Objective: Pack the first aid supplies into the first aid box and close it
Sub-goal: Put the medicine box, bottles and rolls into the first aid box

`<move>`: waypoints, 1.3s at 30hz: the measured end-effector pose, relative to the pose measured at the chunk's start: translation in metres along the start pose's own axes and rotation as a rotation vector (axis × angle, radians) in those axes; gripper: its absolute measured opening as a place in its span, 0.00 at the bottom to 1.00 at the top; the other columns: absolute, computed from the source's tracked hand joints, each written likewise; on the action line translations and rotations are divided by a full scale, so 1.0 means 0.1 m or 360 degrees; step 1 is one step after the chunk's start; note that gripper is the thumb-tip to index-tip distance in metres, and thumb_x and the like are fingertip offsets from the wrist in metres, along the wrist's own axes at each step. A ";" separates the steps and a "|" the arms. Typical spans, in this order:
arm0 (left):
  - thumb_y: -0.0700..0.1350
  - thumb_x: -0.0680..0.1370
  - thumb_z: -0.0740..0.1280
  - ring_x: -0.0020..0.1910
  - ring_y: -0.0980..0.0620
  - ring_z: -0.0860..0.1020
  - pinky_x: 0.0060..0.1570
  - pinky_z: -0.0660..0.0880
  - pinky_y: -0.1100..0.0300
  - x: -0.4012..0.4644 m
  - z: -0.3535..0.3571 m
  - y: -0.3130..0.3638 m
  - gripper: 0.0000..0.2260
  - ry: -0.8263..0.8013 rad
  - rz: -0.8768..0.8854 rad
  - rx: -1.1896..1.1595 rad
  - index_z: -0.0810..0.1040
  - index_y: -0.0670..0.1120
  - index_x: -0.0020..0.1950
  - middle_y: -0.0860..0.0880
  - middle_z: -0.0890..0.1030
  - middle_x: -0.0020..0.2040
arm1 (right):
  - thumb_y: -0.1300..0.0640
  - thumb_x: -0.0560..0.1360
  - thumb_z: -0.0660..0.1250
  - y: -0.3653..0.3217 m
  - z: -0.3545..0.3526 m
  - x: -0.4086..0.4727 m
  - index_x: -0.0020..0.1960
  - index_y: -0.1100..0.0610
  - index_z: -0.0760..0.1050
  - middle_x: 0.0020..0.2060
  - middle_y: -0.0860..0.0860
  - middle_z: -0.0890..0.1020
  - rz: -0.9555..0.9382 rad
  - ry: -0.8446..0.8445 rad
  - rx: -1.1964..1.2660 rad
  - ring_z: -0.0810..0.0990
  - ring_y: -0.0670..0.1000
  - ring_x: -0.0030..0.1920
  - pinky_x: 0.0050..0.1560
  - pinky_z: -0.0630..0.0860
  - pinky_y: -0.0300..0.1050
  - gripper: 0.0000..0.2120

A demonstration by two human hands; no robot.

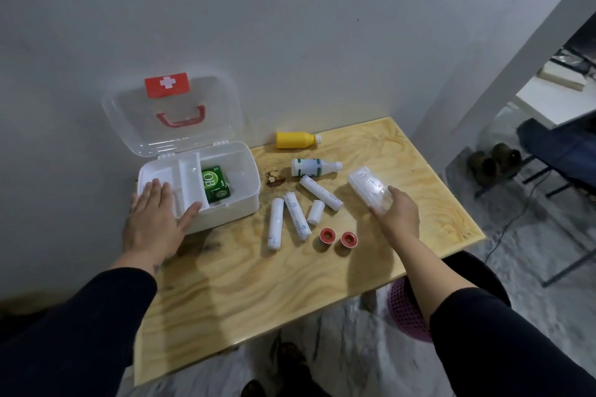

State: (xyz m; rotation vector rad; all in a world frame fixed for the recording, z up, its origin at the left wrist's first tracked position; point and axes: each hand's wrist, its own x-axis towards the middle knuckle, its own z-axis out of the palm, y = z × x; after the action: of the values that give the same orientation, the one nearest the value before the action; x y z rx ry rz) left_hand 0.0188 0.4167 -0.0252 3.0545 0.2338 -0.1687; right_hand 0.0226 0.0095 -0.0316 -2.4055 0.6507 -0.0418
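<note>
Head view: right hand (398, 208) pinches a clear, crinkly plastic packet (367, 188), long axis angled away-left; left hand (154, 219), fingers spread, presses the open white first aid box (238, 200).

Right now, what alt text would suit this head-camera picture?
A person's left hand steadies an open first aid box while the right hand grips a clear packet. Bottles, white rolls and two tape rolls lie on the wooden table.
</note>
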 end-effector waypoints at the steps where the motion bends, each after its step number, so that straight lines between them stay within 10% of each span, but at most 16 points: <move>1: 0.68 0.75 0.41 0.79 0.47 0.47 0.76 0.42 0.52 0.01 0.00 0.03 0.42 -0.0015 0.0012 -0.0001 0.49 0.39 0.79 0.42 0.49 0.80 | 0.56 0.71 0.72 -0.08 -0.02 0.01 0.70 0.60 0.66 0.67 0.57 0.73 -0.0049 -0.0004 0.0021 0.70 0.57 0.68 0.67 0.67 0.50 0.31; 7: 0.69 0.73 0.38 0.79 0.48 0.46 0.76 0.41 0.54 -0.01 -0.06 0.08 0.43 -0.0062 -0.0004 0.0022 0.48 0.40 0.79 0.43 0.48 0.80 | 0.59 0.66 0.76 -0.95 0.04 0.01 0.66 0.61 0.71 0.61 0.57 0.78 -0.0610 -0.0132 0.0137 0.76 0.57 0.61 0.63 0.74 0.54 0.30; 18: 0.72 0.68 0.33 0.79 0.48 0.46 0.76 0.41 0.54 -0.01 -0.07 0.07 0.49 -0.0034 -0.0010 -0.0050 0.48 0.40 0.79 0.43 0.48 0.80 | 0.60 0.70 0.69 -2.21 0.56 -0.21 0.67 0.61 0.70 0.65 0.57 0.74 -0.1448 -0.0540 -0.0777 0.69 0.58 0.64 0.64 0.70 0.50 0.26; 35: 0.69 0.76 0.53 0.78 0.51 0.36 0.76 0.39 0.54 -0.02 -0.09 0.05 0.44 0.0077 -0.0080 -0.0404 0.40 0.42 0.79 0.46 0.37 0.79 | 0.66 0.71 0.69 -2.38 1.26 -0.33 0.72 0.58 0.62 0.70 0.57 0.67 -0.1147 -0.0789 -0.0477 0.68 0.56 0.69 0.68 0.66 0.45 0.32; 39: 0.73 0.71 0.58 0.78 0.51 0.37 0.76 0.40 0.55 -0.01 -0.13 0.02 0.52 0.0023 -0.0176 -0.0484 0.38 0.41 0.78 0.45 0.37 0.79 | 0.62 0.72 0.70 -2.36 1.25 -0.39 0.64 0.64 0.66 0.60 0.60 0.75 -0.0981 -0.0704 -0.0581 0.76 0.59 0.59 0.50 0.73 0.47 0.24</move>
State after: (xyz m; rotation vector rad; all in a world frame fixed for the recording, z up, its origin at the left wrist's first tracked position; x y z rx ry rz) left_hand 0.0190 0.4157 -0.0122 2.7432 0.3908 -0.1063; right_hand 0.1165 0.2585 0.0132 -2.7419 -0.3212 0.3684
